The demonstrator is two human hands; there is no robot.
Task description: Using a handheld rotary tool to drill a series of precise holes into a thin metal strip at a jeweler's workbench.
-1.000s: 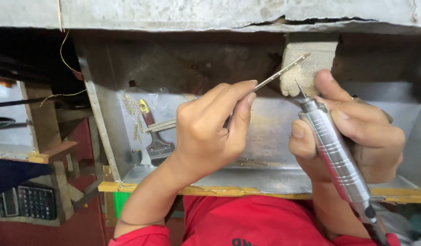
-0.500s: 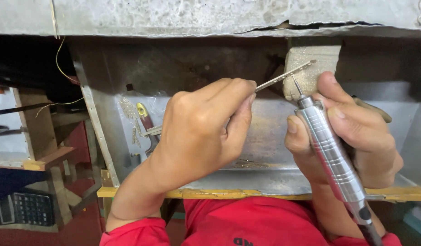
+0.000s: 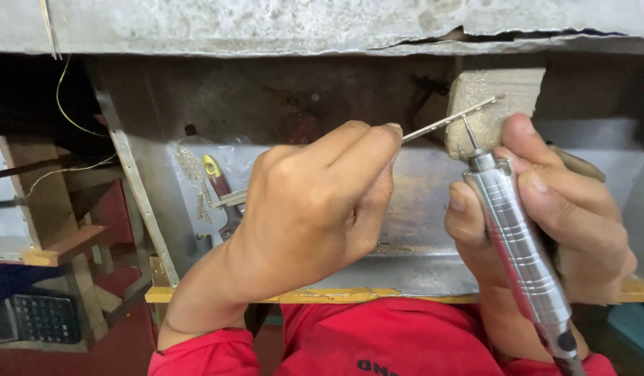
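Left hand (image 3: 315, 209) fingers pinch thin metal strip (image 3: 451, 120); right hand (image 3: 545, 209) fingers clamp silver ribbed rotary handpiece (image 3: 520, 244), bit at strip's 6 o'clock. Keep strip braced on pale wooden block (image 3: 499, 97), pressure light.

Light soft, even, coming from front and above. Both hands bright and sharp. Long shiny ribbed silver metal tool (image 3: 520, 247) shows white glare stripes down its side. Deep dark shadow under grey cracked concrete ledge (image 3: 266, 24). Left side dim, black calculator (image 3: 40, 319) a bit soft. No motion blur. Edges barely bent.
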